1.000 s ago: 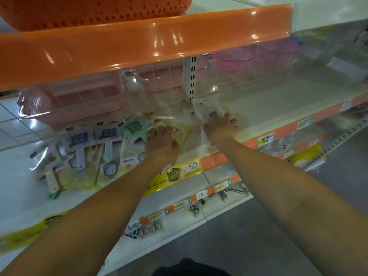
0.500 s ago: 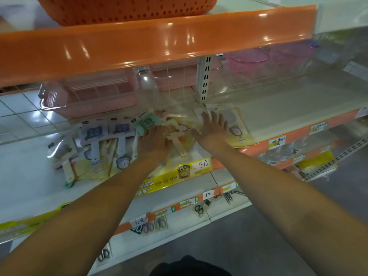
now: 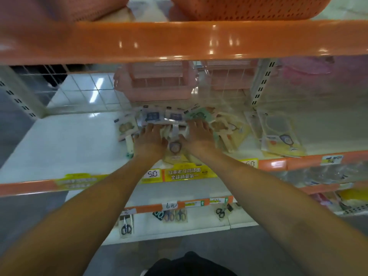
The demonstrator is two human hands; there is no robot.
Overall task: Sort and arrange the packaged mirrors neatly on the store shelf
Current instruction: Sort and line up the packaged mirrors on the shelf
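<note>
Several packaged hand mirrors lie in a loose pile on the white shelf (image 3: 69,148). Two blue ones (image 3: 152,116) sit at the back beside a green one (image 3: 201,115), with a beige one (image 3: 127,129) at the left and tan ones (image 3: 226,127) at the right. My left hand (image 3: 150,141) and my right hand (image 3: 199,135) rest side by side on the pile, fingers stretched forward and pressing on the packages. A clear pack with a bear badge (image 3: 174,147) shows between them. A separate stack of packs (image 3: 278,134) lies further right.
The orange edge of the upper shelf (image 3: 179,40) hangs low over the pile, with an orange basket (image 3: 249,6) on top. Pink baskets (image 3: 155,84) stand behind the mirrors. Packaged scissors (image 3: 125,228) lie on the lower shelf. A yellow price strip (image 3: 152,173) marks the shelf front.
Both hands have moved left, off the tan mirrors and the right stack, onto the blue mirrors in the middle of the pile. The view has swung left and closer.
</note>
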